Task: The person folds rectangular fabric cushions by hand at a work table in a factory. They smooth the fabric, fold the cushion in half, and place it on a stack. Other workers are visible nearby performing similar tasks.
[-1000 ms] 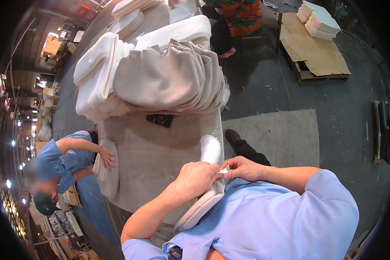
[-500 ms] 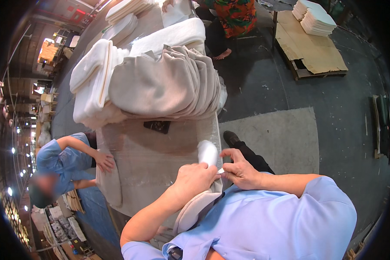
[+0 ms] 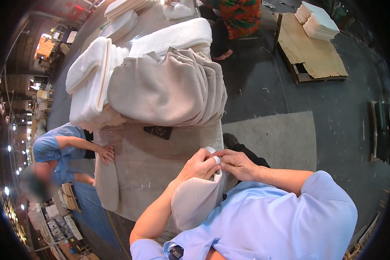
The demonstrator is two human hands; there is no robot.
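Note:
At the table's near right edge, a grey-beige fabric piece (image 3: 196, 200) with a white underside hangs partly over the edge in front of my body. My left hand (image 3: 198, 165) grips its upper end, fingers bunched around a small white rolled portion (image 3: 216, 160). My right hand (image 3: 239, 165) meets it from the right, thumb and fingertips pinching the same end. The fingers of both hands nearly touch, so the exact fold between them is hidden. Beyond them lies a large pile of grey-beige fabric pieces (image 3: 156, 89), with thick white fleecy pieces (image 3: 87, 86) beside and behind it.
A plastic-covered table (image 3: 138, 160) bears a small dark flat item (image 3: 157, 131). To the left, a co-worker (image 3: 67, 147) in blue rests a hand on another grey-beige piece (image 3: 106, 186). A second person (image 3: 240, 17) is at the far side. A cardboard-topped pallet (image 3: 307, 52) carries white stacked pieces (image 3: 317, 21).
The white end that stuck up is now tucked down between my fingers. My right hand has closed in on my left, and the fabric's lower part has spread out more broadly.

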